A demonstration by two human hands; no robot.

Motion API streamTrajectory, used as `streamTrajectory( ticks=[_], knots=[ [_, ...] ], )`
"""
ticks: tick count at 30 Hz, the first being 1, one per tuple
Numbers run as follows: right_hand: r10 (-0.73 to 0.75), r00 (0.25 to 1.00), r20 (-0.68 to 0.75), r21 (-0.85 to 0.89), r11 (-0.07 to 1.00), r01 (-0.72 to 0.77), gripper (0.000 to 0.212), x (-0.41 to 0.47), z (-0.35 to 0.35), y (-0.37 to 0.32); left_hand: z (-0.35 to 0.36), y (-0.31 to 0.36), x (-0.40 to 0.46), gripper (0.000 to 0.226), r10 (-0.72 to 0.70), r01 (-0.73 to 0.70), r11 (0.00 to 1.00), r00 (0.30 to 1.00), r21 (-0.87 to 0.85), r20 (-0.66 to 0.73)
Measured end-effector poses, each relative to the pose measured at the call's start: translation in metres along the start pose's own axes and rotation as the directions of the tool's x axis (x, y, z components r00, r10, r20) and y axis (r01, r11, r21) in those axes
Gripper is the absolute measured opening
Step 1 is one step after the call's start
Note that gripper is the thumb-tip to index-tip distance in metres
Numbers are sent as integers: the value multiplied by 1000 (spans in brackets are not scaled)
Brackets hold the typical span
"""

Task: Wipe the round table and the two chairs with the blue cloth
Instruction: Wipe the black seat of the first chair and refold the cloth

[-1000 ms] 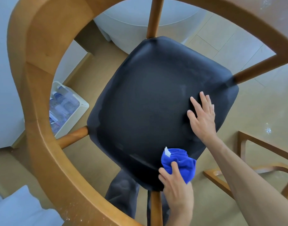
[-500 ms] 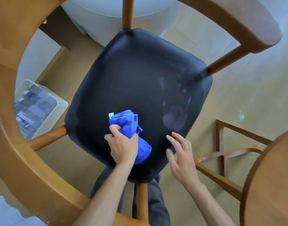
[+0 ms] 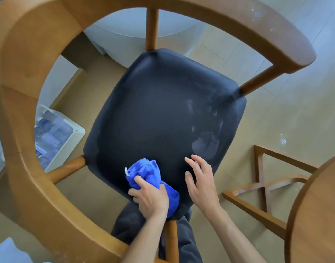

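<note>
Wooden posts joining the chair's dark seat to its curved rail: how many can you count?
4. One at the far edge, one at the right corner, one at the left corner, one at the near edge. Others may be hidden.

- One wooden chair point(image 3: 26, 76), seen from above, with one dark seat pad point(image 3: 153, 114).
- Four wooden legs or posts point(image 3: 151, 29) meeting the seat's corners.
- One blue cloth point(image 3: 153, 175), bunched, bearing one white tag point(image 3: 127, 171).
- Two bare hands: left hand point(image 3: 151, 198) gripping the cloth, right hand point(image 3: 202, 183) with fingers spread over the seat.
- One round wooden table point(image 3: 318, 215), only partly in view at the right edge.
- One wooden table base point(image 3: 261, 186) of crossed bars on the floor.
- One white bin point(image 3: 68, 141) holding several bottles; exact number unclear.
- One pale handprint smudge point(image 3: 206, 143) on the seat.
</note>
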State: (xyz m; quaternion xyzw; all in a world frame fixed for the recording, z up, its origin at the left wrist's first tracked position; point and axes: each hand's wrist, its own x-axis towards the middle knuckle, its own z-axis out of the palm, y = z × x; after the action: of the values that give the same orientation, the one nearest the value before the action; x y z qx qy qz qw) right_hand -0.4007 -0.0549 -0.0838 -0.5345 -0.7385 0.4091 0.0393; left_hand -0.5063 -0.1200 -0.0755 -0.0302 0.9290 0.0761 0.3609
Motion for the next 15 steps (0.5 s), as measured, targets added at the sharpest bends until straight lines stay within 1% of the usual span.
streamTrajectory(
  ticks=[2, 4, 6, 7, 9, 11, 12, 13, 15],
  knots=[
    [-10, 1000, 3, 8, 1000, 10, 37, -1, -1, 1, 10, 8, -16, 53, 37, -32, 997, 997, -70, 73],
    [-29, 1000, 0, -10, 1000, 29, 37, -2, -4, 1, 11, 11, -21, 49, 84, -62, 981, 990, -182, 112],
    [-59, 998, 20, -41, 997, 60, 38, -2, -6, -1, 5, 8, -21, 46, 176, -130, 953, 973, -272, 152],
    [-76, 996, 41, -54, 996, 78, 39, -2, -6, -4, 1, 7, -21, 45, 238, -174, 935, 954, -308, 183],
    [-114, 990, 78, -91, 989, 121, 42, -2, -5, -12, -5, 3, -14, 44, 390, -308, 888, 898, -342, 205],
    [-122, 989, 87, -115, 985, 132, 46, 1, 0, -20, -10, 5, -5, 31, 480, -381, 846, 849, -372, 222],
    [-97, 992, 87, -103, 989, 105, 49, 3, 2, -24, -14, 7, 1, 21, 491, -389, 843, 838, -371, 236],
    [-59, 995, 85, -82, 994, 66, 54, 5, 3, -28, -19, 10, 6, 16, 487, -387, 849, 838, -360, 246],
    [4, 996, 86, -41, 999, 0, 63, 9, 6, -33, -25, 14, 15, 25, 437, -337, 873, 862, -353, 257]
  ],
)
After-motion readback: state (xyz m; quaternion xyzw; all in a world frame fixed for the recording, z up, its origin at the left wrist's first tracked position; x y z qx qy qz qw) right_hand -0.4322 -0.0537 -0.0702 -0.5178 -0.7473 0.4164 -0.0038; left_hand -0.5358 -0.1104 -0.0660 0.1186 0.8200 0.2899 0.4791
